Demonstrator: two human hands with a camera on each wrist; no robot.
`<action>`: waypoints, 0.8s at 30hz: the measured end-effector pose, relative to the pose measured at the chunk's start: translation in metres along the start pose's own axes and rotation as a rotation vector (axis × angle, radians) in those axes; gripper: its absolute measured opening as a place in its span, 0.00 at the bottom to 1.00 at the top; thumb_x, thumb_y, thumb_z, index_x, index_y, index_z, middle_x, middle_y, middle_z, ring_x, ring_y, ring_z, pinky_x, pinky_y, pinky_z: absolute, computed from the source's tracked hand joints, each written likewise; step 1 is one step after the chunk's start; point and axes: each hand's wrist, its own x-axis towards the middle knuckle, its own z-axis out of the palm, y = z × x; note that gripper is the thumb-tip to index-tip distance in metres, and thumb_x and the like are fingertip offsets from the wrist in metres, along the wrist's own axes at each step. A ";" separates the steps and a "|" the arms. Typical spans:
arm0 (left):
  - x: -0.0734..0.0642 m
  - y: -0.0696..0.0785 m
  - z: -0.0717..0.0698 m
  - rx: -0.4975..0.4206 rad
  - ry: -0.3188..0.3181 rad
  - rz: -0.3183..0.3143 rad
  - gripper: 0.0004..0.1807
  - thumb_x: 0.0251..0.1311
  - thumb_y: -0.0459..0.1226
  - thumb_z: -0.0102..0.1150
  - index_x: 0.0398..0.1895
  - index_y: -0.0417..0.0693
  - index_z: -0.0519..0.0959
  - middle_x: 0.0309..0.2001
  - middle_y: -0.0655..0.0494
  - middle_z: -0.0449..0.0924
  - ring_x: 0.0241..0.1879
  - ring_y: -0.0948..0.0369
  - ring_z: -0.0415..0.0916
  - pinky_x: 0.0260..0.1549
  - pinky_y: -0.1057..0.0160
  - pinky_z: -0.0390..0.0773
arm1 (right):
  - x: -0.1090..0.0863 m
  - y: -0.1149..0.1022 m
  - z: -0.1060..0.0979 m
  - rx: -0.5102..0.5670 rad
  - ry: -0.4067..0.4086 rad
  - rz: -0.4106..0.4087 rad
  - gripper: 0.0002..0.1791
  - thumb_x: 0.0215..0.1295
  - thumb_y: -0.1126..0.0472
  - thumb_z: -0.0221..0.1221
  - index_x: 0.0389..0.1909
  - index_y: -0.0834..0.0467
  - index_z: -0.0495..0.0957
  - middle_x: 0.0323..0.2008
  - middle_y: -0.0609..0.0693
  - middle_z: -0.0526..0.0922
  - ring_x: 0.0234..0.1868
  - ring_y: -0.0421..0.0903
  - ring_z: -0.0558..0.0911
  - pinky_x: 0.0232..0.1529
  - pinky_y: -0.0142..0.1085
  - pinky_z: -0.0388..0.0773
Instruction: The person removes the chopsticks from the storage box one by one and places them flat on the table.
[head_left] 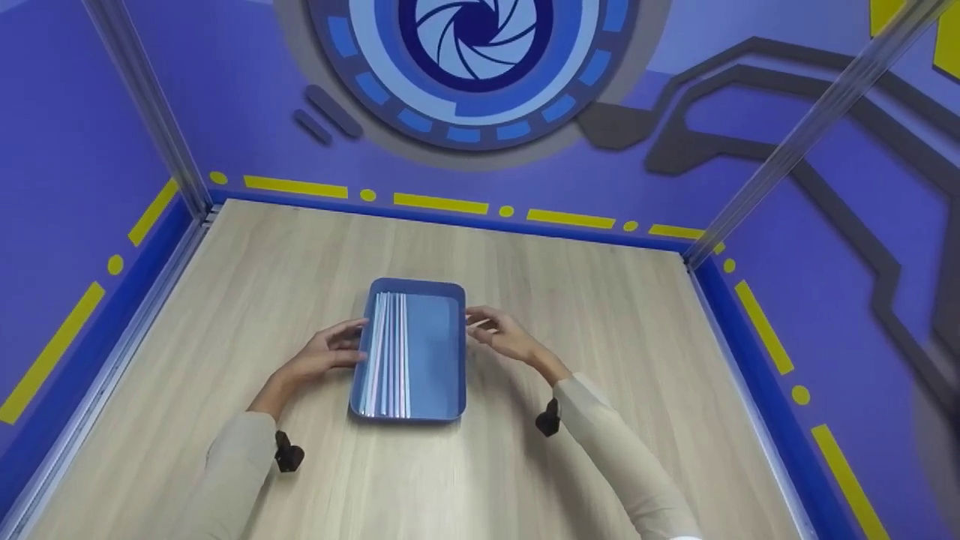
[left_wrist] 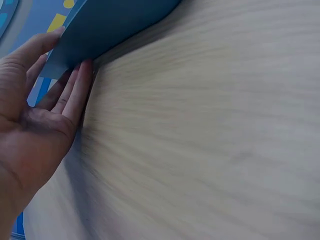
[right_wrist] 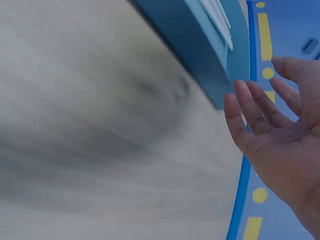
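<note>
A blue rectangular tray (head_left: 435,360) lies lengthwise on the wooden table. Several long, thin, pale sticks (head_left: 386,352), like drinking straws, lie side by side along its left half. My left hand (head_left: 321,357) is at the tray's left wall; in the left wrist view its thumb meets the rim and its fairly straight fingers (left_wrist: 75,92) reach the lower edge. On the opposite side, my right hand (head_left: 508,337) has its fingertips right at the right wall. Those fingers (right_wrist: 260,112) are spread and relaxed in the right wrist view, the thumb standing apart from the rim.
The light wooden table (head_left: 585,300) extends around the tray. Blue printed panels (head_left: 247,97) with yellow marks enclose it at the back and both sides, with metal posts (head_left: 817,127) at the rear corners. A black wrist device (head_left: 288,452) sits at each sleeve.
</note>
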 end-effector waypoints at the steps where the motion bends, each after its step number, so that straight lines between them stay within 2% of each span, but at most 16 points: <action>1: -0.001 -0.001 -0.001 -0.006 -0.001 0.000 0.42 0.66 0.33 0.66 0.80 0.42 0.57 0.75 0.32 0.60 0.68 0.40 0.69 0.56 0.61 0.84 | 0.002 -0.003 0.003 0.005 -0.003 -0.014 0.24 0.76 0.65 0.55 0.70 0.65 0.69 0.62 0.69 0.77 0.60 0.61 0.81 0.58 0.46 0.84; 8: -0.004 -0.002 -0.001 -0.025 -0.008 -0.014 0.41 0.67 0.34 0.65 0.80 0.43 0.58 0.74 0.32 0.61 0.62 0.53 0.73 0.52 0.66 0.84 | 0.019 -0.020 0.026 0.019 -0.042 -0.077 0.21 0.76 0.66 0.55 0.66 0.67 0.73 0.56 0.70 0.81 0.54 0.61 0.83 0.54 0.38 0.85; 12: -0.007 -0.003 -0.001 -0.028 -0.029 -0.035 0.38 0.68 0.36 0.65 0.78 0.41 0.61 0.73 0.31 0.63 0.60 0.59 0.75 0.54 0.65 0.83 | 0.030 -0.024 0.049 -0.012 -0.069 -0.054 0.22 0.76 0.64 0.56 0.66 0.68 0.73 0.56 0.65 0.83 0.56 0.57 0.83 0.59 0.41 0.83; 15: -0.008 -0.003 -0.002 -0.010 -0.037 -0.043 0.37 0.68 0.38 0.65 0.77 0.41 0.63 0.73 0.32 0.64 0.62 0.58 0.75 0.56 0.62 0.82 | 0.038 -0.027 0.066 -0.020 -0.064 -0.001 0.22 0.75 0.65 0.56 0.65 0.69 0.73 0.55 0.64 0.83 0.56 0.56 0.83 0.59 0.44 0.83; 18: -0.007 -0.003 -0.003 0.002 -0.034 -0.049 0.37 0.67 0.39 0.66 0.77 0.43 0.64 0.72 0.32 0.66 0.64 0.54 0.73 0.57 0.62 0.82 | 0.044 -0.029 0.078 -0.016 -0.040 0.057 0.22 0.74 0.66 0.56 0.65 0.70 0.73 0.54 0.64 0.83 0.55 0.57 0.83 0.55 0.42 0.85; 24: -0.005 -0.003 -0.003 0.007 -0.021 -0.068 0.38 0.65 0.39 0.69 0.76 0.46 0.65 0.72 0.36 0.67 0.67 0.50 0.69 0.56 0.66 0.81 | 0.053 -0.026 0.094 -0.035 0.019 0.131 0.25 0.71 0.66 0.58 0.67 0.71 0.70 0.55 0.65 0.82 0.55 0.57 0.83 0.52 0.41 0.85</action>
